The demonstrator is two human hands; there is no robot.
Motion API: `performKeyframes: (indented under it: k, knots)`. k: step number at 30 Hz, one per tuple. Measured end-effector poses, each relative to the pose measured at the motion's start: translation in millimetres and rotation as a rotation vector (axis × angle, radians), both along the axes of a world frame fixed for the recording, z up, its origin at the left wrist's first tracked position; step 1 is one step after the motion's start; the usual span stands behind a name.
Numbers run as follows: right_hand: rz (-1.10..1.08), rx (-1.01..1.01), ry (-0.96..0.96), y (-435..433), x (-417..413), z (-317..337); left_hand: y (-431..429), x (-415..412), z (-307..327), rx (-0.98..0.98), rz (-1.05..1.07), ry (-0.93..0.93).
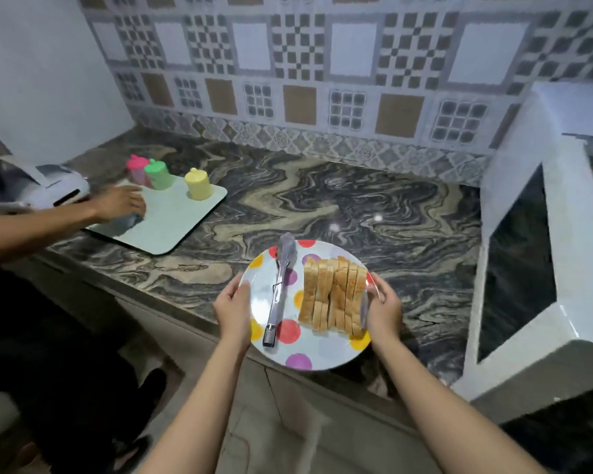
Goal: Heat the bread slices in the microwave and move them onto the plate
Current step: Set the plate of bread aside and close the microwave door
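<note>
Hands on plate (322,354): left hand (233,311) curled round left rim, right hand (384,311) curled round right rim. Bread slices (334,297) stacked on plate's right half, tongs (278,290) beside them. Microwave (541,254) at right on desk (374,203).

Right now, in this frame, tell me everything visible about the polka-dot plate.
The plate is round, white and glossy, with red, yellow, orange and purple dots. The left hand and right hand grip its opposite rims, holding it about level at the counter's front edge; whether it rests on the counter is unclear. It carries a row of bread slices on its right side and metal tongs lying lengthwise on its left.
</note>
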State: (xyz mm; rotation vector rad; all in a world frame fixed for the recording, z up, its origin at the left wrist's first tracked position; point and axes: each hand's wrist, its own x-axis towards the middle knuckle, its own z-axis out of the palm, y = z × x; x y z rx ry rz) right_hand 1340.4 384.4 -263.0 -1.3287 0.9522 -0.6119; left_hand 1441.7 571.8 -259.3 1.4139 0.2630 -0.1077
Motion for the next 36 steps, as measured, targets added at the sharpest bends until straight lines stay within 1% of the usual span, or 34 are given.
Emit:
performKeyframes:
  k: [3,8,13,20,26,36]
  knots:
    - [-0.113,-0.026,0.066,-9,20,-5,-20,36,-8,0.009,-0.076,0.005]
    - [-0.245,-0.144,0.263,-25,36,-20,-48,74,-27,0.159,-0.206,-0.002]
    - [-0.295,-0.229,0.324,-34,43,-27,-66,89,-34,0.401,-0.261,-0.068]
    - [-0.291,-0.304,0.413,-49,44,-26,-80,95,-28,0.647,-0.385,-0.192]
    - [-0.263,-0.351,0.516,-53,44,-22,-87,103,-33,0.682,-0.463,-0.257]
    - [-0.273,-0.392,0.528,-52,45,-26,-88,103,-35,0.736,-0.564,-0.360]
